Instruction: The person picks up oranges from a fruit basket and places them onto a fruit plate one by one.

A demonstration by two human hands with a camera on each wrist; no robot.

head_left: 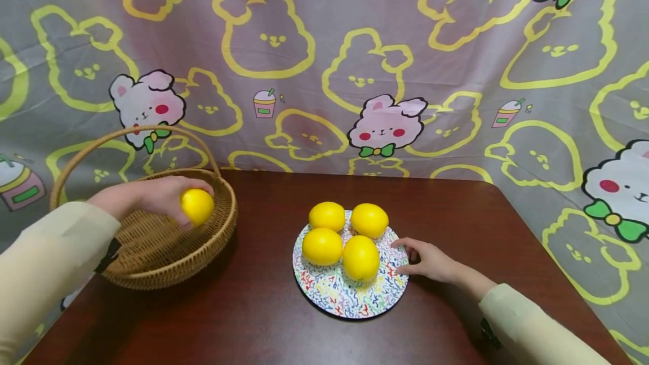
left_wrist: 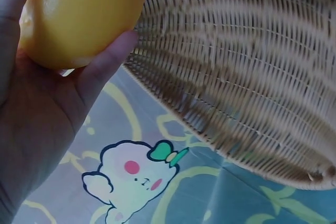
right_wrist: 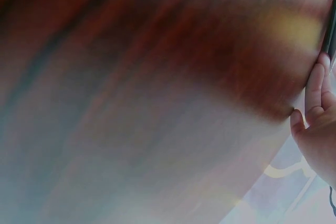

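My left hand (head_left: 164, 199) grips a yellow lemon (head_left: 197, 206) above the wicker basket (head_left: 230, 224), inside the line of its rim. In the left wrist view the lemon (left_wrist: 86, 17) sits between thumb and fingers, with the basket's woven wall (left_wrist: 236, 51) beside it. Several more lemons (head_left: 361, 258) lie on a round plate (head_left: 324, 292) with a multicoloured squiggle pattern. At the plate's right rim rests my right hand (head_left: 431, 261), thumb and fingers spread apart and touching the edge. The right wrist view shows this hand (right_wrist: 320, 124) only at its right side.
The basket stands on the left of a dark brown table (head_left: 253, 320), its tall arched handle (head_left: 137, 128) rising at the back. Behind and beside the table hangs a grey cloth (head_left: 304, 32) printed with cartoon rabbits.
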